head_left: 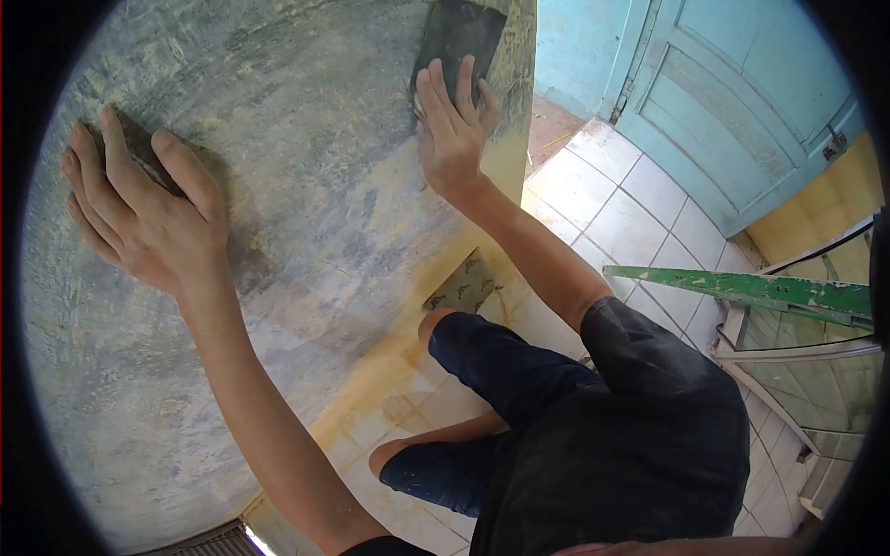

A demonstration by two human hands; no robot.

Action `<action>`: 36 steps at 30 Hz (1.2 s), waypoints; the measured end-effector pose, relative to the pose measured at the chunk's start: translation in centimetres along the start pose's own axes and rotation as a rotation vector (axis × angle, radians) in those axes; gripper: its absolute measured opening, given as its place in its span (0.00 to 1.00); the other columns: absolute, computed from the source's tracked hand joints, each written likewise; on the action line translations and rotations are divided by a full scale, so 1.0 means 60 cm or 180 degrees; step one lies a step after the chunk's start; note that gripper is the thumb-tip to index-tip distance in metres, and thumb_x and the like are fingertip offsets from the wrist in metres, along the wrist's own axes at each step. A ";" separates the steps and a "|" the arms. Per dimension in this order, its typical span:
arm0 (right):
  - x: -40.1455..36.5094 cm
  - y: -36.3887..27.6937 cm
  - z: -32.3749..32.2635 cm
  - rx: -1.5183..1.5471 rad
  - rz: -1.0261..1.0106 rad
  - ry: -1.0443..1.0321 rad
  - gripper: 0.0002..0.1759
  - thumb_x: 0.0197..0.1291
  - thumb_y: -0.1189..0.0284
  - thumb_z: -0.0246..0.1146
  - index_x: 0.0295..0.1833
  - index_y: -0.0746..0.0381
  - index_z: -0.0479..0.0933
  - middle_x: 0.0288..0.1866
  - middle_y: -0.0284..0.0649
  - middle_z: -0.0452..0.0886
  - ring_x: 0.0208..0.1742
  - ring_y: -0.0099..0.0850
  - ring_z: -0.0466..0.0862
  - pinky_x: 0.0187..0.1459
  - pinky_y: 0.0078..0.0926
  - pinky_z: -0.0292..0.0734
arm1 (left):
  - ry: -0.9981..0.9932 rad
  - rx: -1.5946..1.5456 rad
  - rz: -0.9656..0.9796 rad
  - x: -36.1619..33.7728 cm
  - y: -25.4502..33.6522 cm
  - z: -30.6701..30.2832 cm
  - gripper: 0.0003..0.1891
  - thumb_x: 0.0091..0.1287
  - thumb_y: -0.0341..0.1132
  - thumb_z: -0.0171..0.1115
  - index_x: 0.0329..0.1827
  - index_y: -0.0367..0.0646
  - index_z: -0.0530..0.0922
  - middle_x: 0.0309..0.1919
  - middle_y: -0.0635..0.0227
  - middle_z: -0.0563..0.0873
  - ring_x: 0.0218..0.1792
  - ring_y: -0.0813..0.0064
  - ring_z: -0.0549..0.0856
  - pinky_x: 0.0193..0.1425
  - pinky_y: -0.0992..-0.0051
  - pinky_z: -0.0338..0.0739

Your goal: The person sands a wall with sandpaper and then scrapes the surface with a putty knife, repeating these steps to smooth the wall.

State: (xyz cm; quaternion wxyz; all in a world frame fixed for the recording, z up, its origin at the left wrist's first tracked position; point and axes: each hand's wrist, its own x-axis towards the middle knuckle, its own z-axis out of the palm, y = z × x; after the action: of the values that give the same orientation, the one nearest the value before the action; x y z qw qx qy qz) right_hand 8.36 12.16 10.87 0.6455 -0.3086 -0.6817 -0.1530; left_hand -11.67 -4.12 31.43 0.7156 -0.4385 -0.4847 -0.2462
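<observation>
Both my hands are raised against a grey, patchy, scuffed wall. At the left, my left hand presses a dark piece of sandpaper to the surface, fingers bent over it and thumb on the other side; most of the piece is hidden. Higher up, near the wall's right edge, my right hand holds a dark rectangular sheet of sandpaper flat on the wall, its fingers stretched across the lower part. Another sandpaper sheet, with printed marks on its back, lies low beside my knee.
Yellowish dust lies along the wall's foot, on white floor tiles. A light-blue door stands at the upper right. A chipped green bar and a glass-panelled frame are on the right.
</observation>
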 end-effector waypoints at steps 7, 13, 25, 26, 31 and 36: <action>-0.164 0.002 -0.018 0.0290 -0.0158 -0.0558 0.21 0.75 0.76 0.61 0.70 0.68 0.81 0.74 0.52 0.83 0.84 0.57 0.70 0.80 0.58 0.53 | -0.0193 0.0308 0.0001 0.001 0.001 -0.006 0.23 0.82 0.49 0.57 0.70 0.45 0.85 0.70 0.58 0.86 0.77 0.58 0.79 0.83 0.54 0.66; -0.020 0.007 0.004 0.0251 -0.0073 -0.0142 0.22 0.72 0.74 0.63 0.69 0.64 0.83 0.74 0.46 0.83 0.84 0.52 0.71 0.78 0.62 0.53 | -0.0036 0.0215 0.0115 -0.006 -0.015 0.007 0.22 0.83 0.49 0.55 0.70 0.48 0.85 0.70 0.61 0.86 0.75 0.59 0.81 0.81 0.55 0.69; -0.030 0.003 0.006 0.0258 -0.0015 -0.0157 0.24 0.73 0.74 0.62 0.73 0.63 0.81 0.77 0.44 0.81 0.86 0.52 0.68 0.79 0.62 0.52 | -0.0079 0.0205 0.0092 -0.008 -0.015 0.006 0.22 0.83 0.49 0.55 0.69 0.48 0.86 0.70 0.62 0.87 0.76 0.60 0.80 0.81 0.56 0.68; -0.016 0.001 0.009 0.0244 0.0102 -0.0043 0.23 0.74 0.73 0.62 0.73 0.62 0.81 0.77 0.43 0.81 0.86 0.51 0.68 0.79 0.62 0.52 | -0.0089 0.0222 0.0107 -0.008 -0.016 0.006 0.22 0.83 0.49 0.54 0.69 0.48 0.86 0.70 0.62 0.86 0.76 0.60 0.80 0.81 0.56 0.68; -0.181 -0.010 -0.016 0.0401 0.0087 -0.0424 0.24 0.74 0.73 0.63 0.73 0.62 0.80 0.76 0.43 0.83 0.86 0.51 0.68 0.78 0.61 0.52 | -0.0072 0.0256 0.0019 -0.001 -0.001 0.000 0.22 0.84 0.49 0.54 0.69 0.48 0.86 0.70 0.62 0.86 0.76 0.60 0.80 0.81 0.56 0.68; -0.104 -0.004 -0.005 0.0138 0.0074 -0.0450 0.24 0.74 0.72 0.64 0.73 0.62 0.80 0.75 0.43 0.83 0.85 0.51 0.70 0.77 0.61 0.52 | -0.0029 0.0174 0.0014 -0.002 -0.004 0.001 0.22 0.84 0.48 0.53 0.69 0.47 0.86 0.70 0.62 0.87 0.76 0.60 0.80 0.82 0.55 0.68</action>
State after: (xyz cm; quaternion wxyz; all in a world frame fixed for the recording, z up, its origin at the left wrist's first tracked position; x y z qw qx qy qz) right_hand 8.29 10.39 4.90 0.6040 -0.3125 -0.7251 -0.1085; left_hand -11.93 -4.22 31.40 0.7257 -0.4210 -0.4935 -0.2293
